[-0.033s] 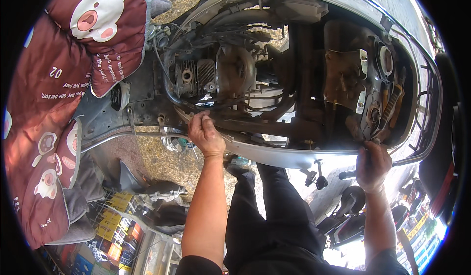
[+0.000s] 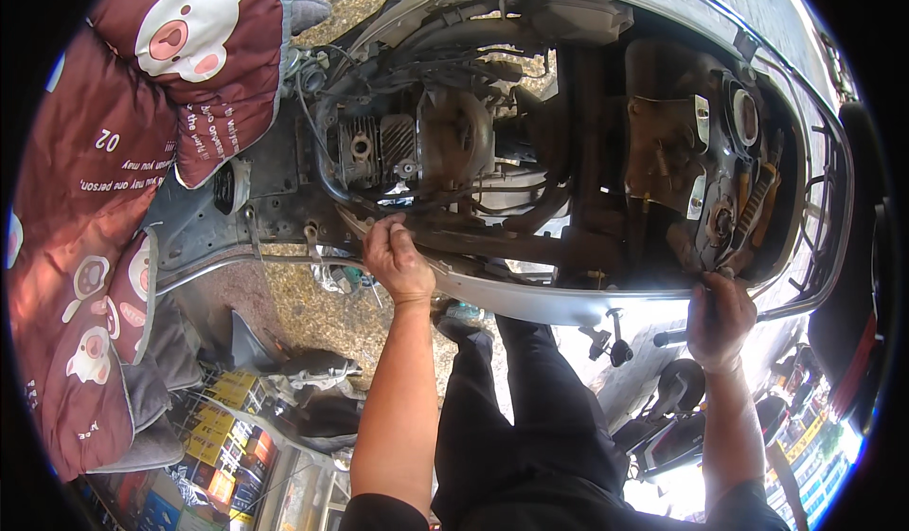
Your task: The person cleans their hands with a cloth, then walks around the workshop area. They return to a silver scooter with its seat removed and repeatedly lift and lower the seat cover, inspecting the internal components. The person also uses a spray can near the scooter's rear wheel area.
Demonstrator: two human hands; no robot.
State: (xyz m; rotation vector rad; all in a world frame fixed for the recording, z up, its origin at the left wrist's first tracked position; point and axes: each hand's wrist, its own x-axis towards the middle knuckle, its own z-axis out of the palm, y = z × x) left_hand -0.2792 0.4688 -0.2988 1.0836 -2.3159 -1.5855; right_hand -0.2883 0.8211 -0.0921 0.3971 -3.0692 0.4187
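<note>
A scooter lies before me with its seat area uncovered and its insides showing. Along its near side runs a silver body panel (image 2: 559,305). My left hand (image 2: 398,264) is closed around the panel's front end, fingertips over the upper edge. Farther right, my right hand (image 2: 721,321) grips the same panel near its rear end; some of its fingers are hidden. Between and beyond my hands are the finned engine cylinder (image 2: 365,150), a dark frame tube (image 2: 511,245) and a brownish tank (image 2: 663,152).
A maroon quilted cover (image 2: 104,143) with bear prints drapes over the scooter's front at left. A black rear rack (image 2: 826,190) curves around the tail. Yellow boxes (image 2: 218,432) stand at lower left. Another parked scooter (image 2: 677,408) is at lower right.
</note>
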